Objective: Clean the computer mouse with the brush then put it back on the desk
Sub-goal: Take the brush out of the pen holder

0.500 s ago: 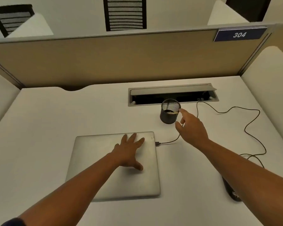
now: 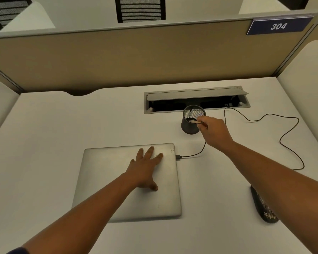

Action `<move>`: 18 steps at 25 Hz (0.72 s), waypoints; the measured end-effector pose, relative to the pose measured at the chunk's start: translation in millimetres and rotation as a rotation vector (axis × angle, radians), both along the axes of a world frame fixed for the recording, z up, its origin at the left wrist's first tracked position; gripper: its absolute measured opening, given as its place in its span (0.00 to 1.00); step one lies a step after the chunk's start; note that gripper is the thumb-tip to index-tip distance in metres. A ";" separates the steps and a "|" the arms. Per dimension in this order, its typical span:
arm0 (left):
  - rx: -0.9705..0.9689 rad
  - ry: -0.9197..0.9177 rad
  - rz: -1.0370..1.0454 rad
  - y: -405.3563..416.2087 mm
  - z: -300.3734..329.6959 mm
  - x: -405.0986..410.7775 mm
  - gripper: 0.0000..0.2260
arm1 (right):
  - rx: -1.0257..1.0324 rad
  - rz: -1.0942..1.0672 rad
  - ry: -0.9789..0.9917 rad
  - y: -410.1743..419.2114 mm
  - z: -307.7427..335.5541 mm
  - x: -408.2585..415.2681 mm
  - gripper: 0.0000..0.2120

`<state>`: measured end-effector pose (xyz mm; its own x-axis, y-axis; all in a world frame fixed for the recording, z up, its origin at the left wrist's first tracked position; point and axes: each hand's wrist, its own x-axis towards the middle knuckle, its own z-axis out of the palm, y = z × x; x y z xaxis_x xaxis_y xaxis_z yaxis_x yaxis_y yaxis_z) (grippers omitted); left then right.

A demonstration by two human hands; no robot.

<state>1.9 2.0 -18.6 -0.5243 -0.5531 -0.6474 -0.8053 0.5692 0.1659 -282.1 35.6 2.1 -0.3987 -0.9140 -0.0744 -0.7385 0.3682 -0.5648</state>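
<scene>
Right hand (image 2: 214,130) at rim of mesh pen cup (image 2: 190,123), fingertips pinched on wooden brush handle (image 2: 195,122), likely to lift it out. Left hand (image 2: 145,169) flat, fingers spread on closed laptop (image 2: 127,182), holding nothing, seemingly for support. Black computer mouse (image 2: 262,208) on desk (image 2: 44,143), partly hidden beside right forearm, untouched.
</scene>
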 end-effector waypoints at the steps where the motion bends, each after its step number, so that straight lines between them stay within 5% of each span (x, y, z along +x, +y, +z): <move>1: 0.000 0.002 0.002 0.1 0.5 0.2 0.57 | -0.015 -0.005 0.005 0.3 -0.3 -1.1 0.16; 11: -0.049 0.009 0.022 5.8 5.3 1.3 0.57 | -0.381 -0.074 0.005 38.3 35.1 10.3 0.14; 18: -0.134 0.152 -0.112 46.5 19.7 -18.7 0.49 | -0.539 -0.351 -0.482 117.1 68.3 23.1 0.07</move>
